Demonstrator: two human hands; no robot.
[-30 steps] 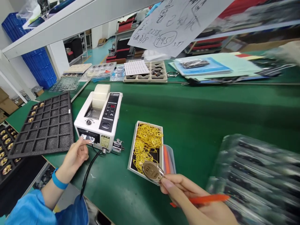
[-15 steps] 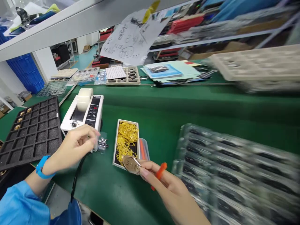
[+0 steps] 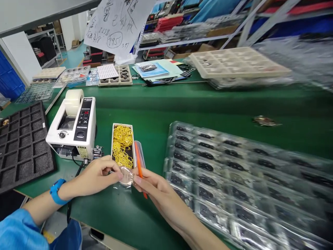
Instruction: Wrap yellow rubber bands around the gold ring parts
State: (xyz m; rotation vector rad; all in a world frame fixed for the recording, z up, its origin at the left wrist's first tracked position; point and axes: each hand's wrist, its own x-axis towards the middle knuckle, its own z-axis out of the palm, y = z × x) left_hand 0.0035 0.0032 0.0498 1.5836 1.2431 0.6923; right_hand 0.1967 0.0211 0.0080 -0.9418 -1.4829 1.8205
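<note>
White box [image 3: 133,139] holds yellow loops [image 3: 122,136]. Right hand [image 3: 156,185] pinches metal piece [image 3: 127,176] at right end; left hand [image 3: 100,177] touches left edge, grip unclear.

One bare left hand [image 3: 104,176] towards eight o'clock, one bare right hand [image 3: 155,185] towards six; between them, one round silvery watch piece [image 3: 126,176]. One slim orange stick [image 3: 138,160]. At nine, one boxy white tape dispenser [image 3: 73,133] and one black square-celled foam tray [image 3: 24,144]. Towards eight, one rectangular white box [image 3: 122,124], its thin yellow loops [image 3: 122,142] too tangled to count
</note>
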